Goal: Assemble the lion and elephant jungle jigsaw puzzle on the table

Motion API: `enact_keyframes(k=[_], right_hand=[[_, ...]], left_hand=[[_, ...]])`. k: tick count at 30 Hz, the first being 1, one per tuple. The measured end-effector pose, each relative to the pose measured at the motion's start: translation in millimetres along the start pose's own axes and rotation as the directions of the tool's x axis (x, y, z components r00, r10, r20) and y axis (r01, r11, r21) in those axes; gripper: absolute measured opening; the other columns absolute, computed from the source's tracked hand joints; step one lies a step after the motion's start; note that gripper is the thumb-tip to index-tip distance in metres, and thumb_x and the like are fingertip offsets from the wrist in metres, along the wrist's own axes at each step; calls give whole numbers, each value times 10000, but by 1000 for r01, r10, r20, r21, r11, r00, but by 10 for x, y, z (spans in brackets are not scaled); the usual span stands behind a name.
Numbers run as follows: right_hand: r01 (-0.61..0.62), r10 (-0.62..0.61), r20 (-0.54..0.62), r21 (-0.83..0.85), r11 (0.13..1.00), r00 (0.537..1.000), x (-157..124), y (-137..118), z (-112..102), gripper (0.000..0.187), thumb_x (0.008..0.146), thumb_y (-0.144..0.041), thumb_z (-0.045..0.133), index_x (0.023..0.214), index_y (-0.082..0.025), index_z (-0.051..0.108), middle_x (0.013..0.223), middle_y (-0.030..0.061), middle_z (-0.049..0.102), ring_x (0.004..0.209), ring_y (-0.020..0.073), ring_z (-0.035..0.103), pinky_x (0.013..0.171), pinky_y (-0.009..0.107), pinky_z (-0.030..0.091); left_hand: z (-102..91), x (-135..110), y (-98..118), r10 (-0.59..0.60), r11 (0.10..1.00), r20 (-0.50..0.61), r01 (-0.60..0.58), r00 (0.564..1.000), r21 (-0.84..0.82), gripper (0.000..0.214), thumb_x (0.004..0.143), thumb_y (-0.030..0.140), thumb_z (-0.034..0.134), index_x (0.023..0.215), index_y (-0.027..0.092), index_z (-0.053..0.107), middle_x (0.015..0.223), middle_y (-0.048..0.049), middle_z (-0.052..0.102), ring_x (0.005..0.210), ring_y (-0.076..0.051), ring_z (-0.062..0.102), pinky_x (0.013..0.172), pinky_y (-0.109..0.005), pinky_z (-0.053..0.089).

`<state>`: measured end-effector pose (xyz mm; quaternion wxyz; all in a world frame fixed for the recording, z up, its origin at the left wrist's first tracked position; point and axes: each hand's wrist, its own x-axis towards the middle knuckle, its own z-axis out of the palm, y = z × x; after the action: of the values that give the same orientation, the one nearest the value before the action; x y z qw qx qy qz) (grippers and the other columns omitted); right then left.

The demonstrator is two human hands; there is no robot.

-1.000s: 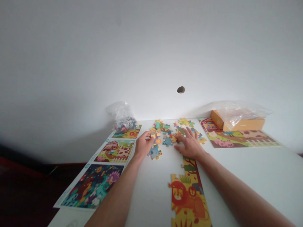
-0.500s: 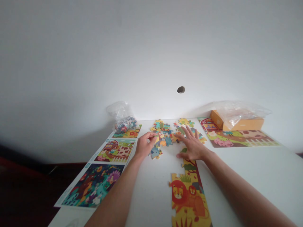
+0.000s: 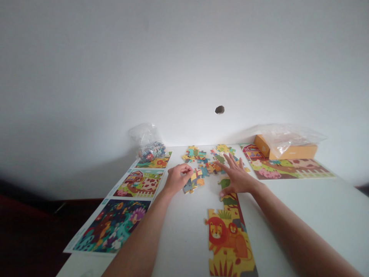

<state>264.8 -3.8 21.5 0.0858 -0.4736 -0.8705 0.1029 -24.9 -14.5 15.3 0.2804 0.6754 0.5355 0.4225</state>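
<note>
9 o'clock from view centre: clear bag [image 3: 150, 149], colourful contents | 8 o'clock: printed picture sheet [image 3: 137, 184] | 3 o'clock: orange box [image 3: 301, 152], clear plastic [image 3: 291, 135] over it, farm picture [image 3: 288, 169] beneath | 2 o'clock: hole [image 3: 219, 110] in wall [image 3: 184, 69]

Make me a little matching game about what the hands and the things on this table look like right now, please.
Column one:
1. Left hand
2. Orange box
3. Right hand
4. Lion section of the puzzle

Column two:
A. Fingers spread apart
B. Yellow background, with a red mane
C. Thumb and fingers drawn together at a puzzle piece
D. Clear plastic bag lying over it

Pairs: 1-C, 2-D, 3-A, 4-B
</note>
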Motion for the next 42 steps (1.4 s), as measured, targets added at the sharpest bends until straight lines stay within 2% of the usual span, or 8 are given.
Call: enact_keyframes(k=[5, 10, 16, 22, 29, 33, 37, 42], right_hand=[[-36, 36, -66, 8, 999, 997, 34, -4, 19, 956, 723, -699, 676, 1531, -331, 320, 1648, 126, 107, 1494, 441, 9, 1095, 756, 36], [-46, 49, -182, 19, 999, 982, 120, -62, 58, 559, 920, -548, 532, 1431, -326, 478, 1599, 68, 308, 1494, 381, 139, 1101, 757, 70], [-31, 40, -207, 50, 998, 977, 206, -52, 139, 359, 894, -454, 619, 1217, -300, 647, 1419, 55, 561, 1416, 362, 327, 1117, 741, 81], [-37, 54, -263, 68, 997, 963, 230, -56, 160, 391, 857, -341, 633, 1244, -283, 621, 1271, 57, 662, 1291, 302, 461, 1158, 658, 122], [-32, 58, -293, 92, 995, 954, 210, -116, 124, 411, 816, -280, 597, 1227, -271, 616, 1166, 60, 688, 1184, 290, 518, 1163, 597, 154], [56, -1, -365, 140, 989, 931, 175, -194, 77, 377, 819, -283, 608, 1194, -245, 598, 1173, 68, 663, 1159, 274, 552, 1169, 573, 156], [206, -118, -432, 163, 965, 894, 125, -352, 15, 347, 860, -295, 589, 1202, -241, 571, 1202, 87, 626, 1163, 255, 559, 1141, 495, 276], [292, -218, -365, 162, 942, 905, 23, -503, -90, 520, 874, -399, 617, 1349, -230, 492, 1272, 113, 581, 1206, 261, 522, 1119, 452, 324]], left_hand=[[18, -64, 84, 36, 987, 166, -61, 985, 147, 181, 772, 371, 701, 894, 247, 748, 909, -52, 753, 956, -264, 668, 958, -417, 464], [-15, -111, 56, 114, 891, 305, -233, 945, 389, 554, 642, 357, 829, 1178, 352, 688, 1226, -42, 651, 1189, -319, 513, 1097, -517, 288], [-37, -64, -62, 148, 857, 208, -231, 967, 462, 426, 821, 211, 644, 1220, 359, 673, 1331, -34, 606, 1220, -278, 484, 1085, -477, 304], [42, -98, 45, 214, 833, 322, -344, 922, 432, 295, 791, 394, 737, 1086, 410, 745, 1411, 11, 568, 1292, -320, 407, 1116, -533, 230], [34, -29, -88, 167, 830, 97, -193, 981, 523, 271, 832, 220, 635, 1024, 361, 765, 1263, -12, 668, 1189, -294, 486, 1052, -493, 310], [97, -31, -4, 181, 907, 41, -183, 983, 379, 225, 860, 336, 640, 1051, 284, 747, 1079, -49, 738, 1079, -272, 563, 996, -424, 397], [242, -85, 155, 61, 998, 32, -62, 998, 12, 521, 891, 442, 592, 1365, 235, 531, 898, -43, 746, 895, -227, 661, 854, -351, 490], [295, -99, 255, -142, 899, 97, 170, 985, -405, 580, 807, 441, 667, 1292, 172, 496, 737, -4, 677, 566, -140, 578, 575, -257, 447]])
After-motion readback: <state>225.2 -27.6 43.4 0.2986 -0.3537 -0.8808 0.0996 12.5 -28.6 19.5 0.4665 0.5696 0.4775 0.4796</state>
